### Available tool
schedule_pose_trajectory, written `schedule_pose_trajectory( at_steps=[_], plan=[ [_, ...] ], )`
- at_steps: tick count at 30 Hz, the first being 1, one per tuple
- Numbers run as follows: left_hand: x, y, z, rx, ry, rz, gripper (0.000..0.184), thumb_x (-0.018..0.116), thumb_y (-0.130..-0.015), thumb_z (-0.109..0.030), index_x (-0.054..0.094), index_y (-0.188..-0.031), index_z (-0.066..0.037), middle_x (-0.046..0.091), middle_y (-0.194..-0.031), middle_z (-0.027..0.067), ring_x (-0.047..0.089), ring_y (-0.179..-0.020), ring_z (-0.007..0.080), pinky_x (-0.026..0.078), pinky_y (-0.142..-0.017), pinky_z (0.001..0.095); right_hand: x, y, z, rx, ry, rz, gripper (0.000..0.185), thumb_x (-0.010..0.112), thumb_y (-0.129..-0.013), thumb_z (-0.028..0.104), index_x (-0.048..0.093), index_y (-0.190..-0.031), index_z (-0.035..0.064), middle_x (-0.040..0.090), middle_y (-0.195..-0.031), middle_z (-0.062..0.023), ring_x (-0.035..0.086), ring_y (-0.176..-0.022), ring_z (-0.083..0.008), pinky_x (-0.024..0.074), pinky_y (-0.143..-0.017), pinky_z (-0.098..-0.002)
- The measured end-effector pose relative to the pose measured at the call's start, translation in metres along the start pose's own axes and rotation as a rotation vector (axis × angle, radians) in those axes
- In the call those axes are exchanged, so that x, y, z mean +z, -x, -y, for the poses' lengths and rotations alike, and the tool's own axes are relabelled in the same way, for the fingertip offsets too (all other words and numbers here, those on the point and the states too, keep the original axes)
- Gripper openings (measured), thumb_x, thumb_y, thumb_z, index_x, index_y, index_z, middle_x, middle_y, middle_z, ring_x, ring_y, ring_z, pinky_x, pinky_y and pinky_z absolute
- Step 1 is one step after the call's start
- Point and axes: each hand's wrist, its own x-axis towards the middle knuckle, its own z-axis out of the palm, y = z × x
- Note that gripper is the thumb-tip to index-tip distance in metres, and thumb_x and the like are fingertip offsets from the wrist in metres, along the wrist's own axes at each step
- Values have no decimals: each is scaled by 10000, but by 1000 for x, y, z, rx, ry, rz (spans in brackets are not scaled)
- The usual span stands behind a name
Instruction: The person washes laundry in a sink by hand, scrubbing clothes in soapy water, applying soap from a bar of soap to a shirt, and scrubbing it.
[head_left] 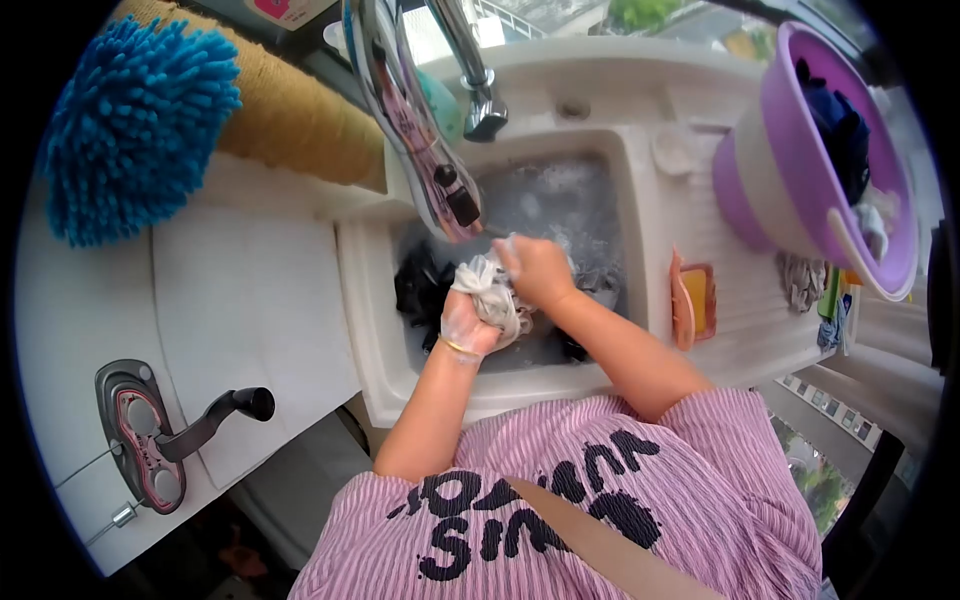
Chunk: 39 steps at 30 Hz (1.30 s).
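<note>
Over the soapy sink, a bunched wet white cloth (pixel 487 288) lies in my left hand (pixel 468 325), whose fingers are wrapped round it from below. Suds coat that hand, and a gold-coloured bracelet circles its wrist. My right hand (pixel 545 272) is closed at the upper right side of the same cloth, foam on its fingers; the inside of its grip is hidden. Dark wet clothing (pixel 422 285) sits in the water left of my hands. Greyish fabric (pixel 598 282) shows in the water behind my right wrist.
The white sink (pixel 378 345) surrounds my hands, with a chrome faucet (pixel 400 130) overhead. On the right ledge are a soap dish (pixel 695 300) and a purple bucket (pixel 775 130) containing clothes. A blue chenille mop head (pixel 140 130) and a grey device with a handle (pixel 145 435) are left.
</note>
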Motion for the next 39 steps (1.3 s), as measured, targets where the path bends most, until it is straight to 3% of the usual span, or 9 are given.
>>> schedule_pose_trajectory(
  at_steps=[6, 15, 20, 24, 28, 32, 34, 35, 39],
  plan=[
    [-12, 42, -41, 306, -98, 295, 466, 440, -1002, -346, 574, -1308, -21, 552, -1408, 186, 512, -1300, 372, 384, -1125, 548, -50, -20, -32, 720, -1342, 273, 380, 584, -1015, 379, 634, -1112, 15, 702, -1062, -114, 690, -878, -225, 559, -827, -391],
    [-2, 60, -45, 351, 47, 108, 608, 373, -1021, -431, 483, -1417, 16, 492, -1469, 209, 453, -1370, 389, 361, -1152, 569, -83, -11, -28, 602, -1823, 377, 465, 531, -1039, 388, 572, -1312, 13, 596, -1372, -178, 619, -1187, -277, 505, -1020, -426],
    [-29, 5, -10, 258, -279, 89, 549, 342, -1057, -415, 451, -1459, -56, 498, -1478, 176, 461, -1369, 333, 330, -1187, 488, -18, 36, 47, -440, -238, 151, 303, 696, -883, 334, 615, -900, 43, 618, -822, -168, 658, -864, -322, 532, -762, -417],
    [0, -2, 7, 106, -261, -78, 454, 355, -1070, -386, 515, -1390, -106, 577, -1382, 137, 556, -1264, 303, 434, -1095, 474, 8, 51, 55, -849, -111, -7, 257, 695, -837, 311, 605, -739, 91, 622, -706, -110, 633, -631, -328, 529, -584, -452],
    [-6, -2, 47, 34, -64, 63, 384, 443, -1060, -341, 581, -1304, -78, 667, -1222, 99, 667, -1084, 259, 558, -931, 454, 4, -13, -10, 49, -190, -6, 244, 648, -909, 282, 668, -738, 109, 647, -724, -179, 618, -655, -402, 510, -634, -473],
    [-40, 10, 25, 233, -353, 1, 384, 439, -1027, -341, 607, -1236, -66, 665, -1186, 112, 662, -1078, 286, 534, -961, 466, -4, 53, 65, -550, -213, 132, 236, 700, -846, 254, 626, -674, 109, 641, -670, -138, 645, -639, -365, 520, -605, -465],
    [-44, 2, 4, -6, -65, 323, 332, 447, -1036, -269, 609, -1226, -52, 662, -1196, 123, 656, -1101, 285, 535, -961, 453, 9, 35, 35, -410, -114, 71, 230, 692, -853, 261, 631, -712, 90, 634, -659, -152, 653, -663, -368, 518, -624, -478],
    [-8, 4, 4, 43, -129, -184, 354, 437, -1047, -299, 616, -1217, -44, 673, -1197, 141, 655, -1111, 310, 525, -995, 467, 11, 21, 14, -319, -101, -52, 303, 663, -903, 309, 617, -738, 58, 616, -647, -170, 636, -662, -400, 509, -627, -499],
    [12, 35, -1, 115, -28, 9, 363, 469, -1031, -298, 630, -1187, -12, 678, -1200, 159, 649, -1119, 336, 510, -1018, 496, -38, -9, -14, 17, -312, 353, 545, 653, -918, 476, 583, -1205, 18, 655, -958, -214, 642, -982, -406, 504, -846, -473]
  ],
)
